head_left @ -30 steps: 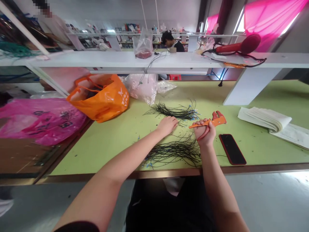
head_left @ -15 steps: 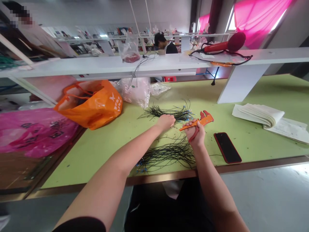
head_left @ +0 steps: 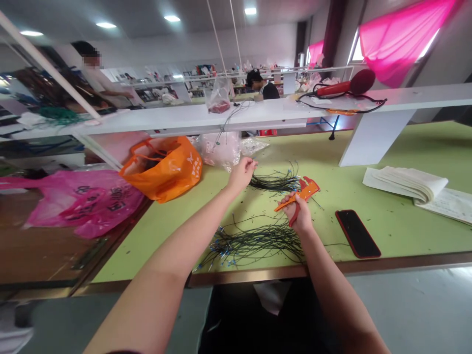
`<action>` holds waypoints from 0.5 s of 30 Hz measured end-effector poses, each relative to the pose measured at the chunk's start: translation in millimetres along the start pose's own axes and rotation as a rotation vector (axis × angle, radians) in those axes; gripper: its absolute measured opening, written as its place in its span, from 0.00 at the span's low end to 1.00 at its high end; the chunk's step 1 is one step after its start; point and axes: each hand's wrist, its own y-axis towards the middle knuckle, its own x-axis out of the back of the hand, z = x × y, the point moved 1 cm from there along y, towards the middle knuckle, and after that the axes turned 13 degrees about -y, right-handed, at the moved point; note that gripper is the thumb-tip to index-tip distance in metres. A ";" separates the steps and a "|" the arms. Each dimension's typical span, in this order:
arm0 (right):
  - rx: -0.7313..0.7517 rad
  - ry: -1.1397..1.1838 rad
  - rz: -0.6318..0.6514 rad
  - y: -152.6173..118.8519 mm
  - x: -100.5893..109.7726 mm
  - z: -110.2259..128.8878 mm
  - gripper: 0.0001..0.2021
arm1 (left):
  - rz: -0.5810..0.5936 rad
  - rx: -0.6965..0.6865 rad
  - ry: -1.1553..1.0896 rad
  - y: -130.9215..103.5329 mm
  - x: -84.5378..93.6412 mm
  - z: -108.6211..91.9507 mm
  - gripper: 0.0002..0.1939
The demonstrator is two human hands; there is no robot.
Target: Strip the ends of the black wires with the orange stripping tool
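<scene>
Wire stripper (head_left: pixel 299 193), one, orange, is gripped in the right hand (head_left: pixel 298 216), fingers closed round its handles, jaws pointing away. Left hand (head_left: pixel 241 173) is raised with fingertips pinched at the left end of the far wire bundle (head_left: pixel 277 182); earlier it lay flat there. Second bundle (head_left: pixel 254 242) lies nearer; one phone (head_left: pixel 357 233) to the right.

We note a green table (head_left: pixel 387 147) carrying two bundles of black wires (head_left: pixel 258 241) (head_left: pixel 275 181), a black phone (head_left: pixel 357 233), a stack of white sheets (head_left: pixel 405 181), an orange bag (head_left: pixel 165 167) and a clear plastic bag (head_left: pixel 221 147). A white shelf (head_left: pixel 258 110) stands on the table.
</scene>
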 end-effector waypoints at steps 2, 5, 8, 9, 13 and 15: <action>0.013 -0.026 -0.007 0.6 2.3 -2.1 0.12 | -0.016 0.006 -0.003 2.4 -4.4 0.1 0.05; 0.026 -0.049 -0.018 1.8 4.6 -4.2 0.11 | -0.073 0.000 -0.017 7.3 -6.8 -4.7 0.06; 0.013 -0.048 -0.023 2.8 3.9 -5.9 0.11 | -0.091 0.020 -0.008 13.7 -5.0 -10.0 0.07; 0.006 -0.050 -0.022 3.0 3.2 -6.4 0.12 | -0.090 0.032 -0.005 16.2 -4.4 -10.9 0.08; -0.007 -0.065 -0.014 2.7 1.6 -7.7 0.12 | -0.079 0.088 0.025 28.5 -5.7 -11.3 0.09; -0.008 -0.063 -0.010 2.9 1.9 -8.4 0.12 | -0.078 0.101 0.065 34.9 -6.7 -12.9 0.09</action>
